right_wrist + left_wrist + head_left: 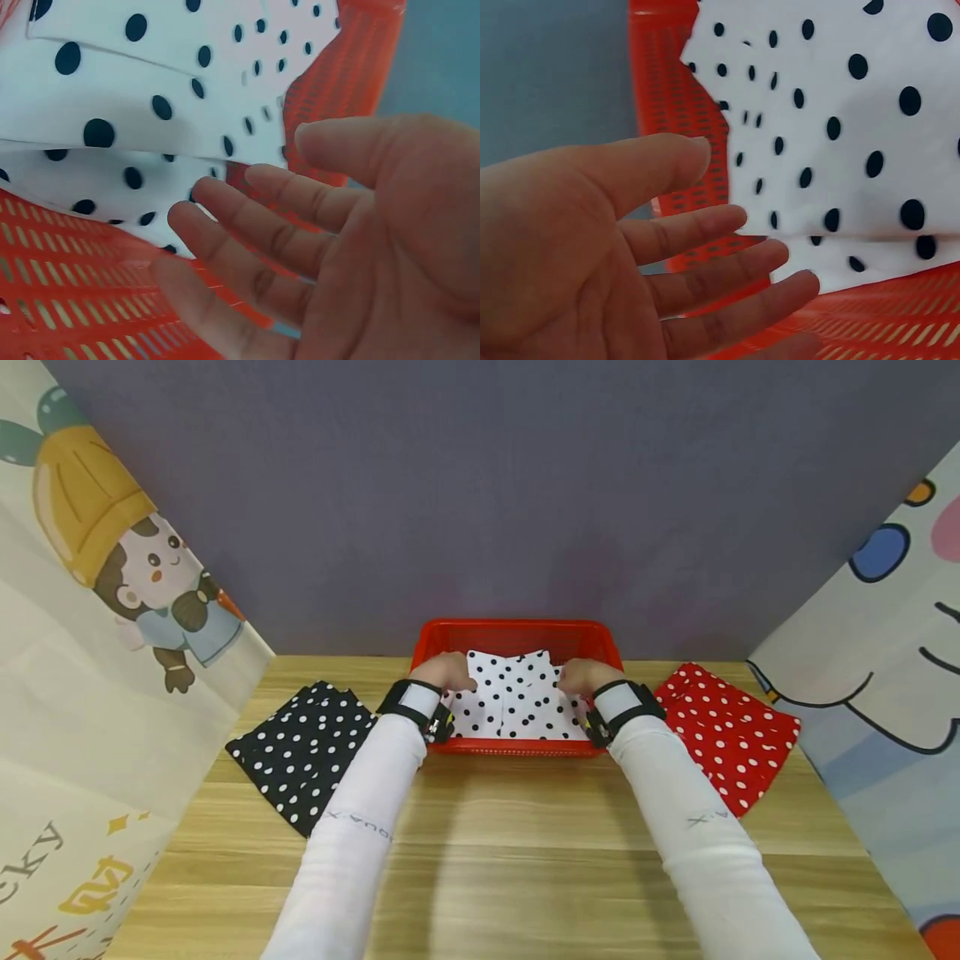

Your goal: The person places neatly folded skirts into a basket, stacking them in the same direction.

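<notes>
A folded white cloth with black dots lies inside a red plastic basket with slotted walls. My left hand is at the basket's left end, fingers spread and nearly straight, the fingertips at the cloth's edge. At the right end is my right hand, its fingers extended and slightly bent beside the cloth's other edge. Neither hand grips the cloth. In the right wrist view the white dotted cloth shows several layers.
A folded black cloth with white dots lies on the wooden table to the left. To the right is a folded red cloth with white dots. A grey wall rises right behind the basket, and printed panels stand at both sides.
</notes>
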Available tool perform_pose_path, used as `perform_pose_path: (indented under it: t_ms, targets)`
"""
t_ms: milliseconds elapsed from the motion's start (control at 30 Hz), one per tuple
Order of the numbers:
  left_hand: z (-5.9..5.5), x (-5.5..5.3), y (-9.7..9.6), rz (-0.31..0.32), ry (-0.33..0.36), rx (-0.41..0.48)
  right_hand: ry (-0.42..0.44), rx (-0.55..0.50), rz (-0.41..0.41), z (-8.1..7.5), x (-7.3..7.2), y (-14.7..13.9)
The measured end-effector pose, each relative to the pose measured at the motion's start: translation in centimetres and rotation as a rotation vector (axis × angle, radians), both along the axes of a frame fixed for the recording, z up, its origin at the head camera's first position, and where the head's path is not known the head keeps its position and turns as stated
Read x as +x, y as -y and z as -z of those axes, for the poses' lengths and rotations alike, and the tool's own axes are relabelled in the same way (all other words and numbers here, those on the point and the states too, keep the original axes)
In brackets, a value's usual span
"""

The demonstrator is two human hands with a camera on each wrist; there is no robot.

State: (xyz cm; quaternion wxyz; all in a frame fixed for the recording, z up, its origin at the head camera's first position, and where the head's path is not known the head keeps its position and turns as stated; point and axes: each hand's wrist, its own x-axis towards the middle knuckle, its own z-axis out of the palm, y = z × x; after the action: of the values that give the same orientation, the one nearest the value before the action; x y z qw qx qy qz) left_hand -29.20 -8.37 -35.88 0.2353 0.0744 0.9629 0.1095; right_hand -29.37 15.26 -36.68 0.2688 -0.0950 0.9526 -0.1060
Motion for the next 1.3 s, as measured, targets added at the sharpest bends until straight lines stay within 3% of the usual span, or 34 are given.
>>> perform_pose_path:
  t_ms: [200, 367, 500, 633, 833, 933, 1100, 1300]
  targets:
    - [-0.9, 1.4, 0.2, 0.095, -0.122, -0.044, -0.113, 0.005, -0.057, -1.0, 1.8, 0.4]
    - [-1.5, 3.3, 0.2, 0.122, -0.245, -0.043, -0.210, -0.043, -0.063, -2.0, 3.8, 0.4]
    - [-1.5, 5.1, 0.3, 0.128, -0.363, -0.048, -0.352, -0.069, -0.106, -2.2, 5.5, 0.1]
    - [-0.4, 7.1, 0.5, 0.119, -0.495, -0.025, -0.503, -0.095, -0.098, -1.5, 7.3, -0.3]
    - [2.4, 10.1, 1.2, 0.126, -0.740, 0.028, -0.705, -0.143, -0.052, 0.5, 10.3, -0.6]
    - [3.4, 11.5, 1.5, 0.113, -0.817, 0.062, -0.777, -0.172, -0.032, 1.7, 11.8, -0.8]
    - [4.7, 13.7, 1.9, 0.064, -0.887, 0.138, -0.810, -0.231, 0.012, 3.4, 14.6, -0.8]
    - [6.4, 15.9, 2.7, 0.017, -0.898, 0.164, -0.823, -0.278, -0.002, 5.4, 17.1, -1.0]
